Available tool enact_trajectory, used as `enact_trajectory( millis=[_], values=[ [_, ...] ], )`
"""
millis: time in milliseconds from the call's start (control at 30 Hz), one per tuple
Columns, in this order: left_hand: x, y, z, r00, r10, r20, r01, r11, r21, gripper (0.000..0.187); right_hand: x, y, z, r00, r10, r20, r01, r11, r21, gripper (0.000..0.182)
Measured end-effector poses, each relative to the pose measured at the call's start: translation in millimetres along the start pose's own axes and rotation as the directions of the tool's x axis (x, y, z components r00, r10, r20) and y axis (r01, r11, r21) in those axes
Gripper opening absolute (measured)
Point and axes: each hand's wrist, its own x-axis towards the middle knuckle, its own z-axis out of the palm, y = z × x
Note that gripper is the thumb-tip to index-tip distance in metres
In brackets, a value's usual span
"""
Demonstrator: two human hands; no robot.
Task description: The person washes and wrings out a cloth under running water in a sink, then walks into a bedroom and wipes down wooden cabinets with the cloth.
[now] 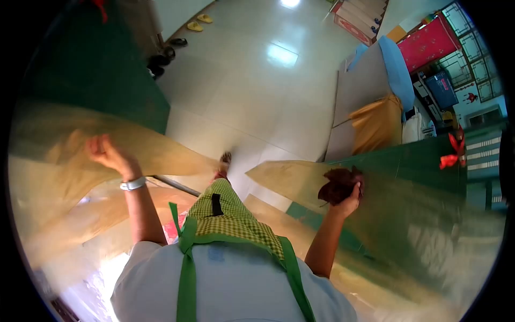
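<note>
My left hand (111, 156), a pale band on its wrist, is raised with curled fingers against a yellowish see-through curtain strip (161, 149). I see nothing held in those fingers. On the other side, my right hand (347, 204) grips a crumpled dark maroon cloth (338, 186) in front of another curtain strip (292, 173). The two strips stand apart, with a gap between them. I wear a green checked apron (236, 222) with green straps, and one foot (225, 158) shows in the gap.
Green door panels (96, 70) flank the opening. Pale tiled floor (241, 70) stretches ahead. Yellow slippers (196, 26) and dark shoes (156, 60) lie along the left wall. At the right stands a grey box-like piece (365, 80) draped with an orange cloth (375, 123).
</note>
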Motion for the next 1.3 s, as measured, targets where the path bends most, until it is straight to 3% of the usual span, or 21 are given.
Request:
enact_trajectory(
  millis=[33,67,133,200,233,267,300,367,467,533,633,733,767,867,933,967,1000,1033,1100,1200,1300],
  values=[
    [19,-20,5,0.98,0.139,-0.141,-0.134,0.99,0.043,0.033,0,7,-3,0.992,-0.122,-0.005,0.122,0.99,-0.067,0.034],
    [44,-56,9,0.982,0.124,-0.142,-0.12,0.992,0.04,0.033,-7,24,5,0.991,-0.133,-0.006,0.132,0.988,-0.077,0.034],
    [31,-122,31,0.895,-0.445,0.001,0.439,0.883,-0.167,0.022,15,28,-9,0.98,-0.132,-0.149,0.114,0.986,-0.125,0.036],
    [-88,-166,85,0.555,-0.793,0.252,0.825,0.486,-0.289,0.007,85,11,-51,0.981,0.112,-0.158,-0.108,0.994,0.032,0.042],
    [-109,-189,118,0.48,-0.85,0.215,0.876,0.453,-0.166,0.013,93,26,-47,0.927,0.231,-0.296,-0.219,0.973,0.073,0.043],
    [-118,-224,129,0.349,-0.849,0.398,0.936,0.297,-0.188,0.021,95,48,-43,0.839,0.344,-0.421,-0.319,0.939,0.131,0.045],
    [-124,-190,177,0.181,-0.946,0.27,0.979,0.149,-0.137,0.027,95,70,-45,0.786,0.436,-0.438,-0.375,0.9,0.222,0.045],
    [-161,-161,238,0.201,-0.926,0.32,0.97,0.234,0.065,0.032,99,102,-84,0.737,0.551,-0.392,-0.473,0.834,0.283,0.042],
    [-202,-156,306,0.091,-0.931,0.354,0.928,0.208,0.308,0.033,90,137,-129,0.554,0.492,-0.672,-0.543,0.825,0.156,0.039],
    [-216,-167,350,-0.113,-0.897,0.427,0.889,0.101,0.447,0.032,92,158,-135,0.447,0.453,-0.771,-0.566,0.811,0.149,0.038],
    [-239,-192,416,-0.224,-0.839,0.496,0.816,0.117,0.566,0.029,110,186,-130,0.315,0.411,-0.855,-0.574,0.8,0.173,0.036],
    [-249,-261,469,-0.188,-0.828,0.528,0.706,0.26,0.659,0.031,141,213,-123,0.223,0.374,-0.9,-0.578,0.794,0.187,0.034],
    [-260,-332,440,-0.131,-0.815,0.564,0.673,0.345,0.654,0.028,157,221,-118,0.213,0.361,-0.908,-0.575,0.797,0.183,0.034],
    [-244,-399,381,0.059,-0.998,0.025,0.643,0.057,0.764,0.018,229,248,-97,0.277,0.327,-0.904,-0.572,0.811,0.118,0.032],
    [-227,-404,371,0.032,-0.992,-0.123,0.709,-0.064,0.703,0.015,307,271,-67,0.417,0.344,-0.841,-0.556,0.829,0.063,0.032],
    [-218,-409,361,0.009,-0.984,-0.175,0.737,-0.112,0.667,0.014,351,240,26,0.417,0.29,-0.862,-0.505,0.862,0.046,0.03],
    [-213,-414,365,-0.002,-0.978,-0.208,0.749,-0.14,0.648,0.014,392,239,62,0.576,0.48,-0.662,-0.546,0.828,0.125,0.016],
    [-209,-416,371,-0.017,-0.969,-0.245,0.759,-0.172,0.627,0.013,443,287,48,0.666,0.488,-0.564,-0.511,0.85,0.132,0.013],
    [-205,-428,397,-0.039,-0.953,-0.3,0.777,-0.218,0.591,0.012,510,285,134,0.717,0.464,-0.521,-0.527,0.849,0.031,0.014],
    [-210,-453,457,-0.047,-0.935,-0.352,0.794,-0.249,0.554,0.011,595,303,218,0.822,0.528,-0.213,-0.534,0.845,0.033,0.016],
    [-220,-482,537,-0.047,-0.941,-0.335,0.809,-0.233,0.539,0.012,655,285,302,0.791,0.596,-0.137,-0.579,0.802,0.151,0.017]
  ],
)
